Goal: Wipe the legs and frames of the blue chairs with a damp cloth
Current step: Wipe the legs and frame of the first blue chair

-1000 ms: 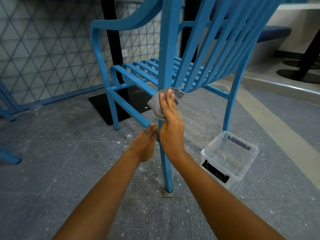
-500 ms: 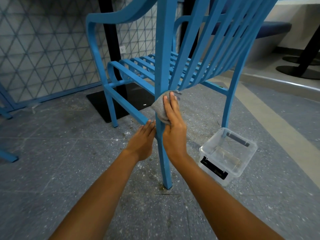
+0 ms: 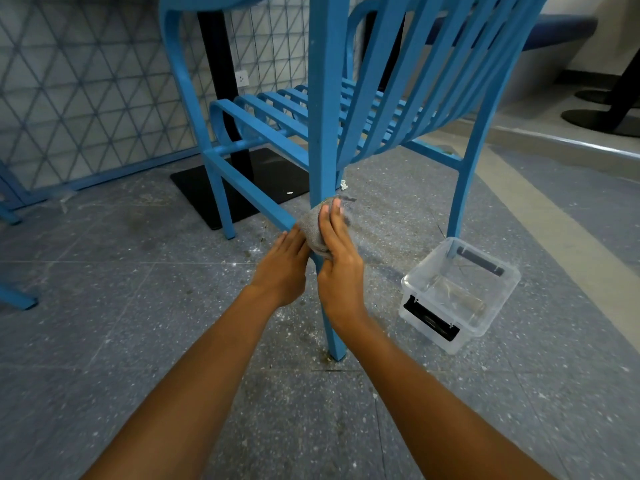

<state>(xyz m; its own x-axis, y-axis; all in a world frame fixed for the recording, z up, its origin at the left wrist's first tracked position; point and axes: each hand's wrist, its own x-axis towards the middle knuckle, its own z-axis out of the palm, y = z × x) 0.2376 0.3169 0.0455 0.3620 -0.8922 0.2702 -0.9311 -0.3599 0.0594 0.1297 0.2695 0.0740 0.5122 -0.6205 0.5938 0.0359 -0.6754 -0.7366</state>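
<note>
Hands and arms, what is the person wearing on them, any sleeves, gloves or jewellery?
Nothing shows. The left hand and right hand are bare, with no gloves, rings or bands in view. Both forearms are uncovered down to the picture's bottom edge: no sleeves, cuffs or watch at the wrists.

A blue chair (image 3: pixel 323 98) stands on a speckled grey floor (image 3: pixel 121 323). At the joint of its near leg and the low side rail, the right hand (image 3: pixel 341 268) presses a grey cloth (image 3: pixel 311 226) against the leg, fingers lying straight. The left hand (image 3: pixel 284 271) rests on the leg's other side, touching the cloth. A clear plastic tub (image 3: pixel 424 261) sits by the far leg to the right. A black table base (image 3: pixel 242 181) lies under the chair's far side.
</note>
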